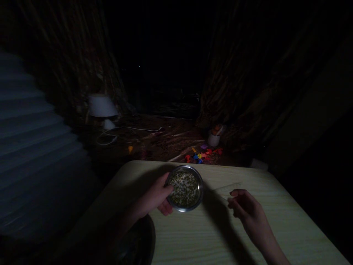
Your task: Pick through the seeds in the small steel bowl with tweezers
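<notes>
My left hand (pixel 158 195) grips a round metal bowl (pixel 200 191) by its left side, thumb over the rim and fingers beneath. Inside the bowl lies a grainy green-and-white mixture (pixel 184 188). To the right, my right hand (pixel 249 211) is held over the table with curled fingers pinched together; what they hold, if anything, is too dim to name. Just beyond those fingertips shows a clear, flat strip with faint markings (pixel 228 187), perhaps touching them. Below my left forearm stands a larger dark pan or bowl (pixel 151 235), partly hidden, its contents hard to see.
The pale wood-grain table (pixel 193 239) has its far edge just behind the metal bowl. Beyond lie several small colourful pieces (pixel 200 156), a white pot (pixel 213 140), a lamp (pixel 102 106) and a white cable (pixel 132 128). Dark curtains (pixel 237 73) hang behind; the room is dim.
</notes>
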Demonstrator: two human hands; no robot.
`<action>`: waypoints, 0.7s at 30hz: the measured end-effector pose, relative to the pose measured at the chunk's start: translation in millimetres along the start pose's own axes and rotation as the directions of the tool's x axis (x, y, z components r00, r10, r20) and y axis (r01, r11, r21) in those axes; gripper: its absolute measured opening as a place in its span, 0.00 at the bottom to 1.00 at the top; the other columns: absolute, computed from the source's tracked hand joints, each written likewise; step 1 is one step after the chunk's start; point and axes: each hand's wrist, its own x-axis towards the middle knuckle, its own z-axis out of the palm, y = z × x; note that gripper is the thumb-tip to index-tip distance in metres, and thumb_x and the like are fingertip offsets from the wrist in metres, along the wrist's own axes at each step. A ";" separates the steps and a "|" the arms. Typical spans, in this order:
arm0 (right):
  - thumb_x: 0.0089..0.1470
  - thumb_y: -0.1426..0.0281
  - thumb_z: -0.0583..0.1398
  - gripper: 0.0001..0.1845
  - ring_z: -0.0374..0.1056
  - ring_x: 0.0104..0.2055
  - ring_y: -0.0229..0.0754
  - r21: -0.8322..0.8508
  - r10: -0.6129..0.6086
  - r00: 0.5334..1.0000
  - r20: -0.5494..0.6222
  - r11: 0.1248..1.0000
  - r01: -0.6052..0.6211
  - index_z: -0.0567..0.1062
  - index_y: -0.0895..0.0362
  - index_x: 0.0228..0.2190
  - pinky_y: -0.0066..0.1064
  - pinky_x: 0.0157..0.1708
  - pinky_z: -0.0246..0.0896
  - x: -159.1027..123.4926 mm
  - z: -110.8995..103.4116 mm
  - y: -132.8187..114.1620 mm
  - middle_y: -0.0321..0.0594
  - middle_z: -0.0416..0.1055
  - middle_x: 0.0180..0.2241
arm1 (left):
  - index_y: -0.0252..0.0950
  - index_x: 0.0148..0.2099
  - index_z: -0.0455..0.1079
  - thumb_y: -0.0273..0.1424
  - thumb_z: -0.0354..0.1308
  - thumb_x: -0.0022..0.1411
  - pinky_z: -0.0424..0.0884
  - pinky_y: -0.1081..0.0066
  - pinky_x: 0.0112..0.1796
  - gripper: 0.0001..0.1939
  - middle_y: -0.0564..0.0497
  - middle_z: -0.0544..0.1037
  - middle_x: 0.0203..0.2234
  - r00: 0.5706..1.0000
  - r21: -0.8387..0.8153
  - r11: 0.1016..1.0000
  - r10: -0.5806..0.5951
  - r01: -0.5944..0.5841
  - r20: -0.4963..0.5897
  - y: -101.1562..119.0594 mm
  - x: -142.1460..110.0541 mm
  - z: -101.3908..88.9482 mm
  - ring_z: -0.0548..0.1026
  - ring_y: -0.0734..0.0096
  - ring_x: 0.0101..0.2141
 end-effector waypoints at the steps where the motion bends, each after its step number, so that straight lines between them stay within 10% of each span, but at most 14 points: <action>1: 0.55 0.52 0.62 0.22 0.62 0.22 0.38 -0.006 0.013 0.999 0.033 1.000 -0.013 0.73 0.58 0.40 0.28 0.22 0.58 0.0 -0.3 4.8 0.34 0.69 0.23 | 0.38 0.68 0.39 0.26 0.39 0.69 0.70 0.74 0.18 0.28 0.42 0.74 0.26 1.000 0.024 1.000 0.003 -0.003 -0.005 1.6 1.7 -2.5 0.75 0.57 0.24; 12: 0.58 0.60 0.60 0.21 0.74 0.47 0.52 -0.119 -0.023 0.909 0.416 0.990 0.079 0.79 0.60 0.47 0.39 0.48 0.68 8.3 23.9 27.0 0.47 0.81 0.43 | 0.37 0.67 0.41 0.26 0.39 0.70 0.70 0.74 0.18 0.25 0.41 0.73 0.25 0.999 0.097 0.995 -0.016 0.019 -0.036 -5.2 22.0 -11.7 0.75 0.56 0.24; 21: 0.58 0.63 0.61 0.22 0.74 0.49 0.56 -0.118 -0.061 0.904 0.422 0.986 0.122 0.79 0.60 0.50 0.44 0.52 0.67 13.0 37.6 21.8 0.48 0.79 0.49 | 0.36 0.64 0.44 0.25 0.41 0.67 0.68 0.75 0.16 0.25 0.41 0.72 0.25 0.999 0.052 0.998 0.023 -0.021 -0.024 -11.8 38.0 -12.5 0.74 0.55 0.22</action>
